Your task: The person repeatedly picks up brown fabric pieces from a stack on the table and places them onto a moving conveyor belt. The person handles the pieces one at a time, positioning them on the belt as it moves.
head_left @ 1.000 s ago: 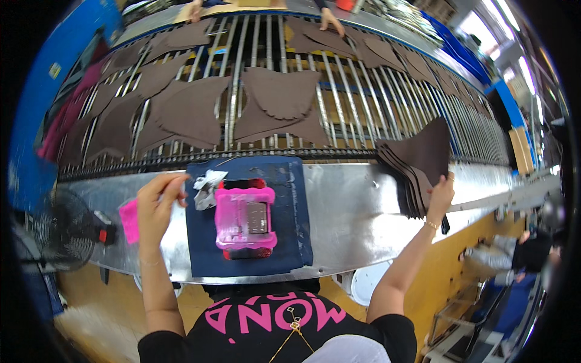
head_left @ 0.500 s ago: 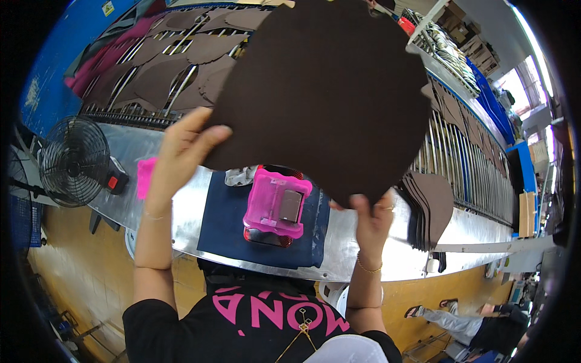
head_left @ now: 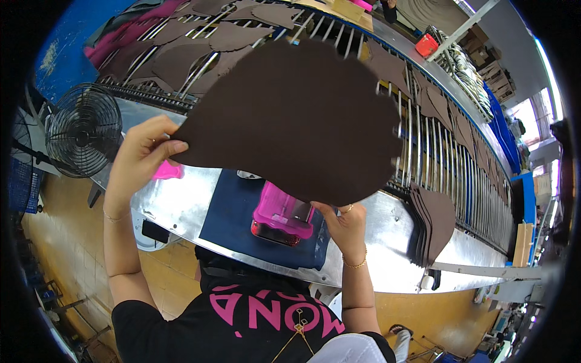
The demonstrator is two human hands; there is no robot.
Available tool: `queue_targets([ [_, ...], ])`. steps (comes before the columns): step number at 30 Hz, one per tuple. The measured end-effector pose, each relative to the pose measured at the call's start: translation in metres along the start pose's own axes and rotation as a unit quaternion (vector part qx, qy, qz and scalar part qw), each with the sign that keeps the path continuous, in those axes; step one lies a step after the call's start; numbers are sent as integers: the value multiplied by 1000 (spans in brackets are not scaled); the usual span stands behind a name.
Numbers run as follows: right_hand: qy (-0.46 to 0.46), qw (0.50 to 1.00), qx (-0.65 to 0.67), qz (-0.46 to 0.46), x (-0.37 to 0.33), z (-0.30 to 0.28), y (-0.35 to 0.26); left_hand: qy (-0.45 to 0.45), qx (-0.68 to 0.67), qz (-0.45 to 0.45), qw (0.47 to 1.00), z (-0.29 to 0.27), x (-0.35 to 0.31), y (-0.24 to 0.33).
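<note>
I hold up a large dark brown cut panel (head_left: 290,121), sheet-like, with a rounded outline and small notches along its far right edge. My left hand (head_left: 147,151) pinches its pointed left corner between thumb and fingers. At the lower edge, my right hand (head_left: 346,228) grips it with the thumb on the near face; the other fingers are mostly hidden behind. Below the panel, a pink plastic box (head_left: 279,212) rests on a red-and-black object (head_left: 275,234), partly covered by the panel. Both lie on a folded dark blue cloth (head_left: 233,221) on the metal table.
Right of my right hand is a stack of brown panels (head_left: 437,221). Beyond the metal table (head_left: 181,202), a rack of metal rods (head_left: 448,154) carries more panels (head_left: 181,60). At left stand a black fan (head_left: 83,130) and a pink item (head_left: 168,170). A person's leg (head_left: 402,345) shows lower right.
The panel has tilted and turned, its pointed corner now at my left hand and its notched edge in sight. Both hands appear further left. The view has shifted somewhat.
</note>
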State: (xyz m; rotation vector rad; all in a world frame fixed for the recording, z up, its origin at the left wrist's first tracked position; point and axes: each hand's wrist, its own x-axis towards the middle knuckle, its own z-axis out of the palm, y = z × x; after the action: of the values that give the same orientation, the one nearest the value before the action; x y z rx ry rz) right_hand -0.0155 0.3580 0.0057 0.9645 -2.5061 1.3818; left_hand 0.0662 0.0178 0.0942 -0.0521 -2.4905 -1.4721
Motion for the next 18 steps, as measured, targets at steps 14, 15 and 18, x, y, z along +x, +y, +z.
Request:
queue_targets([
  [14,28,975,-69,208,-144,-110,54,-196,192,292,916,141,42,6],
  [15,22,949,-87,301,-150,-130,42,-193,183,312,912,156,42,6],
  [18,-23,948,-165,272,-163,-178,15,-235,175,361,885,193,48,13],
])
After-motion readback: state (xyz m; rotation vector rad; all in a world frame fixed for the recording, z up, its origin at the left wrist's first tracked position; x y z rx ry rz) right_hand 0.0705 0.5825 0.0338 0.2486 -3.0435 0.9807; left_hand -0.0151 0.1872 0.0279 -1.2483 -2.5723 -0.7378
